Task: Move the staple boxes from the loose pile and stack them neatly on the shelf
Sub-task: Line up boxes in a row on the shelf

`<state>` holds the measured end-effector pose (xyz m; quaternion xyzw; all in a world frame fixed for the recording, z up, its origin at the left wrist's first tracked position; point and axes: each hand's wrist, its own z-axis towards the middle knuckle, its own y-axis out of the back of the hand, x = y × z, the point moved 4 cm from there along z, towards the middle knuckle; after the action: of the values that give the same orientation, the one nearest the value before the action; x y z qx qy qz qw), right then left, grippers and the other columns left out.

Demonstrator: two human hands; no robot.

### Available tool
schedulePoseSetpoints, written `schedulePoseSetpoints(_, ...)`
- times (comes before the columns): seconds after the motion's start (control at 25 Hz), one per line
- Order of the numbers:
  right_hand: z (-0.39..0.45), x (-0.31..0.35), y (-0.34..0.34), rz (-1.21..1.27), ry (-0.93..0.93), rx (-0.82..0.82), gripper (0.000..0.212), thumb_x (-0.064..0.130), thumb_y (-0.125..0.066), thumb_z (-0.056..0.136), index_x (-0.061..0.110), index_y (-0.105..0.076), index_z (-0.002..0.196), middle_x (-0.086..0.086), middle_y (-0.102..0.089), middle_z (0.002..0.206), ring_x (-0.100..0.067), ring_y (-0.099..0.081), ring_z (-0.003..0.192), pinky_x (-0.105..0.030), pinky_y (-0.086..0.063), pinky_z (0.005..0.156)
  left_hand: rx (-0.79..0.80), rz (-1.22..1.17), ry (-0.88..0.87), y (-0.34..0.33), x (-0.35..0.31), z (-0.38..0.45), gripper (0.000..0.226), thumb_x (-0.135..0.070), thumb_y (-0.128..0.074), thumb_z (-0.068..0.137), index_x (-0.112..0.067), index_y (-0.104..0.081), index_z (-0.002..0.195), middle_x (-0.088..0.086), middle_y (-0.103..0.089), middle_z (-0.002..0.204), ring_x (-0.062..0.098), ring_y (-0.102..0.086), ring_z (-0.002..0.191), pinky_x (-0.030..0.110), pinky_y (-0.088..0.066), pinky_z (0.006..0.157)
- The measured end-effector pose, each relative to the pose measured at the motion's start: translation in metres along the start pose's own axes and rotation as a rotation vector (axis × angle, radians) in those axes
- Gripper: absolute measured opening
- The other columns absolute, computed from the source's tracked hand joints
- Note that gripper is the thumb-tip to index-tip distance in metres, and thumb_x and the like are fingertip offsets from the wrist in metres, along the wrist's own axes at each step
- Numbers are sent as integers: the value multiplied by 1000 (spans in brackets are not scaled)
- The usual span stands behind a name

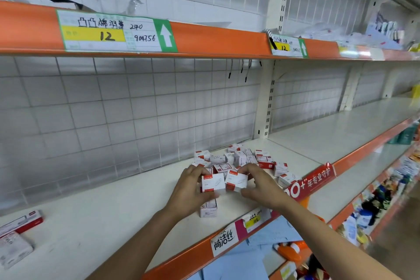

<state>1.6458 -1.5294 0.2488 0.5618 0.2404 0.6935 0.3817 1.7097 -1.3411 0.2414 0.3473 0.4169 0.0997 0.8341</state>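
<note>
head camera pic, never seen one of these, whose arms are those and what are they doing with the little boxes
The picture comes from a wide-angle camera worn on a person's head, looking forward and down, so the two arms belong to the wearer. No robot is involved. They stand at a white shelf with an orange front edge. The left hand grips one small white-and-red staple box; the right hand grips another beside it. Behind the hands lies the loose pile of the same boxes. Below the left hand stands a small stack, already placed. At the far left lie some larger red-and-white packs.
</note>
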Motion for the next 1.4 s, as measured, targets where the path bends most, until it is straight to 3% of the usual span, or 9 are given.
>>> schedulePoseSetpoints(0.12,9,32,-25,56,72,48,35,18,-71,77,26,-50,104,7,-52,108,-5,-49,94,-8,-37,67,-66,46,98,34,19,-15,38,-26,-80,71,-24,-54,99,-5,-53,104,6,-48,88,3,-39,64)
schedulePoseSetpoints(0.28,23,76,-66,83,162,123,38,20,-71,77,24,-52,109,5,-54,110,-8,-51,98,-16,-42,75,-105,124,189,83,51,-50,36,-27,-81,68,-25,-54,91,-5,-53,95,5,-49,78,6,-38,61)
schedulePoseSetpoints(0.36,29,103,-87,75,238,174,37,20,-71,77,23,-53,110,6,-54,109,-7,-50,99,-12,-39,76,-122,159,239,111,66,-70,36,-29,-82,67,-26,-54,88,-5,-53,94,4,-50,76,7,-37,60)
schedulePoseSetpoints(0.68,34,234,-184,142,424,340,34,21,-69,76,30,-50,102,7,-55,109,-7,-51,98,-13,-38,74,-211,288,465,232,124,-170,42,-30,-83,66,-21,-59,100,-3,-56,100,7,-52,84,11,-39,66)
schedulePoseSetpoints(0.88,24,319,-241,180,517,404,33,23,-71,76,27,-51,102,6,-55,111,-7,-52,96,-9,-41,66,-307,344,578,312,154,-241,38,-28,-85,63,-23,-58,91,-6,-55,92,2,-49,75,6,-34,57)
schedulePoseSetpoints(1.0,16,366,-274,182,547,435,36,20,-70,76,23,-51,107,5,-52,113,-7,-53,95,-9,-44,67,-354,371,643,356,174,-282,41,-30,-85,63,-21,-60,95,-5,-55,93,8,-51,80,9,-34,60)
schedulePoseSetpoints(1.16,3,416,-311,158,614,460,39,21,-69,77,23,-52,112,10,-44,108,-5,-48,97,-7,-36,71,-398,375,684,404,194,-325,39,-29,-85,62,-23,-58,90,-4,-57,94,9,-52,80,13,-36,61)
schedulePoseSetpoints(1.32,-15,460,-345,170,661,495,37,20,-68,76,24,-53,109,11,-46,108,-2,-48,94,-5,-36,72,-411,360,673,448,209,-368,43,-29,-87,59,-25,-60,91,-2,-56,96,4,-51,79,8,-37,65)
schedulePoseSetpoints(1.4,-27,479,-361,166,690,520,36,21,-68,75,26,-53,107,11,-48,108,-2,-49,94,-5,-36,73,-352,426,687,465,216,-389,47,-35,-86,59,-23,-63,98,-2,-50,99,10,-49,88,17,-39,74)
